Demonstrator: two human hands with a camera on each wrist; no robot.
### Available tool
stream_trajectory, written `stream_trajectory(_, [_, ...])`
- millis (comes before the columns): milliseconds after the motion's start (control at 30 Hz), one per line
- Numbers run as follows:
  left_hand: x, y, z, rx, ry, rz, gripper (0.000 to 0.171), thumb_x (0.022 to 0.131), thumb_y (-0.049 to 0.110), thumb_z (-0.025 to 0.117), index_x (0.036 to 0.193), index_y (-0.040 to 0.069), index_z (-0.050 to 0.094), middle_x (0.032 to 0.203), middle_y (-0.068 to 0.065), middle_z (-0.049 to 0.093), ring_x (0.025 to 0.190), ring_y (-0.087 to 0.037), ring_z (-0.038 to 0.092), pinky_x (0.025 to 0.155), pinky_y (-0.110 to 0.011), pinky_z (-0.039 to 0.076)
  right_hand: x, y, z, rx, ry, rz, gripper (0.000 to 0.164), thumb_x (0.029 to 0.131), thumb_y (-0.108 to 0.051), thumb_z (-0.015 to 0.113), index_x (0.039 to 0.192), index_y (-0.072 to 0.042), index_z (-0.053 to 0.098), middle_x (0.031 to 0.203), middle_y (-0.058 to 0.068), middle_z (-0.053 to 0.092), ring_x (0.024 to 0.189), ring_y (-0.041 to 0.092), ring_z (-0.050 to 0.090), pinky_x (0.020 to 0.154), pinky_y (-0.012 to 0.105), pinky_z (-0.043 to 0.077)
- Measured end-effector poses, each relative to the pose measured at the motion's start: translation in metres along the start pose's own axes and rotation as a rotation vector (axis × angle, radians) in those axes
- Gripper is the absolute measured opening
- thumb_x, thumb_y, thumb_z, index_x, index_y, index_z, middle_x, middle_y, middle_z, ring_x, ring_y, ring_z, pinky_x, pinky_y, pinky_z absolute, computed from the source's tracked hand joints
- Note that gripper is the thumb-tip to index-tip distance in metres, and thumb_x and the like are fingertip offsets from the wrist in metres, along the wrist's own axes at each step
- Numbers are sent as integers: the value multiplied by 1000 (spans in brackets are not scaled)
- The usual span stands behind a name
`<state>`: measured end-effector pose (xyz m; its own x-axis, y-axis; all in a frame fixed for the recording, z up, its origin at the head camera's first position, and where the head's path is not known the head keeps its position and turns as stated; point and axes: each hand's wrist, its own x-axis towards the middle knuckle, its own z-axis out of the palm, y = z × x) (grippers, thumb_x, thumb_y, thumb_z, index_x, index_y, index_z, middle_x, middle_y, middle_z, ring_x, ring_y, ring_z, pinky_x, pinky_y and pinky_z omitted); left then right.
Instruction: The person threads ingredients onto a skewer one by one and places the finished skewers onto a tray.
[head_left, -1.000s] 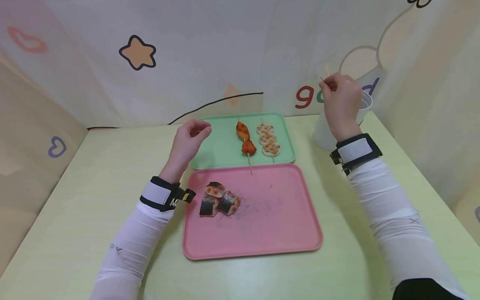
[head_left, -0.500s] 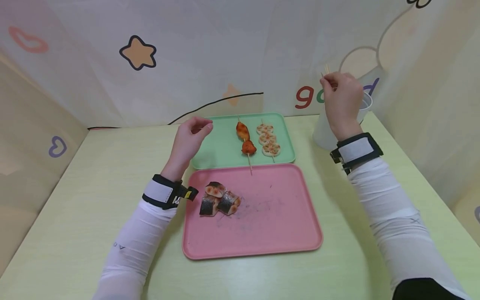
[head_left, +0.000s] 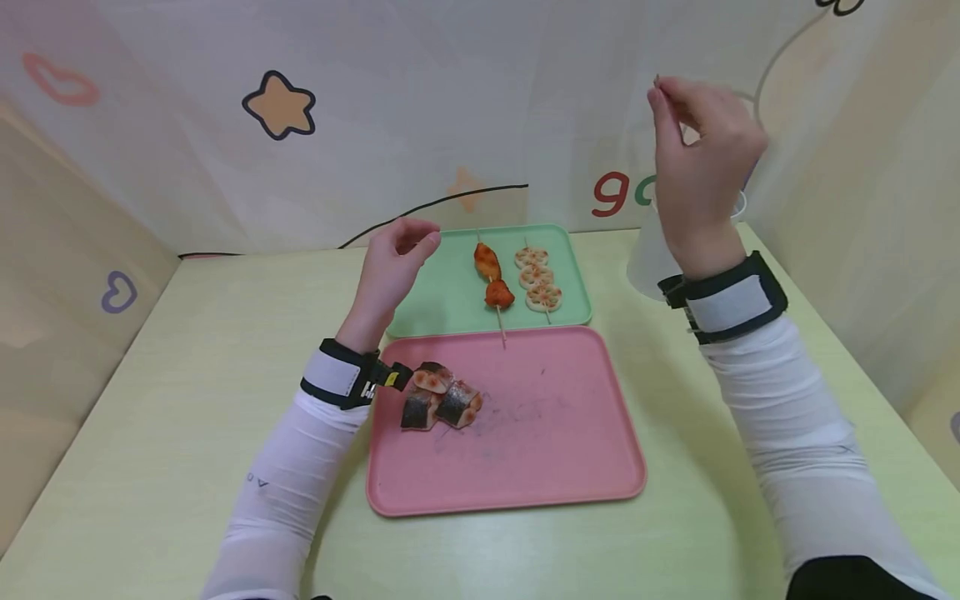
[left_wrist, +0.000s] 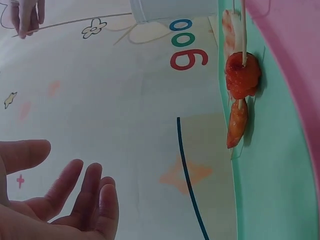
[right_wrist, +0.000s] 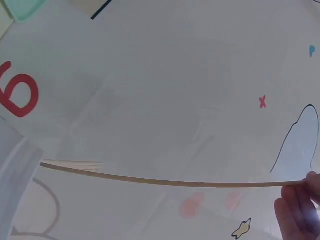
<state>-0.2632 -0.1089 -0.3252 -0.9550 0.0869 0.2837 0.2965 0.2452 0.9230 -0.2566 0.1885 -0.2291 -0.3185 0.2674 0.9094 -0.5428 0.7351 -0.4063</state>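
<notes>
Raised higher, the right hand (head_left: 703, 167) pinches a stick (right_wrist: 192, 183), long axis seemingly upright; left hand (head_left: 387, 268) relaxed, empty.

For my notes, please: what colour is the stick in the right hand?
The stick is light brown, best seen in the right wrist view.
</notes>
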Motion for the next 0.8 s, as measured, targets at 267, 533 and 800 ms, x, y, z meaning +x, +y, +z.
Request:
stream_trajectory(267, [1,12,7,-42,6,14,27,94,21,59,115,5,62,109,-10,62,96,-17,56,80,-25,46,1,-29,-9,149,165,-13,27,87,-29,68,91,-3,76,89,5,74,82,3,66,80,23,55])
stream_trajectory(533, [0,26,19,-85,-18,25,27,94,22,59,115,6,62,109,-9,62,96,-18,56,80,-25,46,-11,-33,-14,253,147,38,27,86,-25,70,88,2,73,82,4,72,72,7,68,69,20,56])
stream_trajectory(800, [-1,33,32,-61,-48,64,27,93,22,60,115,7,63,110,-8,63,96,-18,54,81,-26,43,-32,-20,-12,325,1,163,22,86,-20,70,94,-1,72,84,5,73,70,8,67,67,19,55])
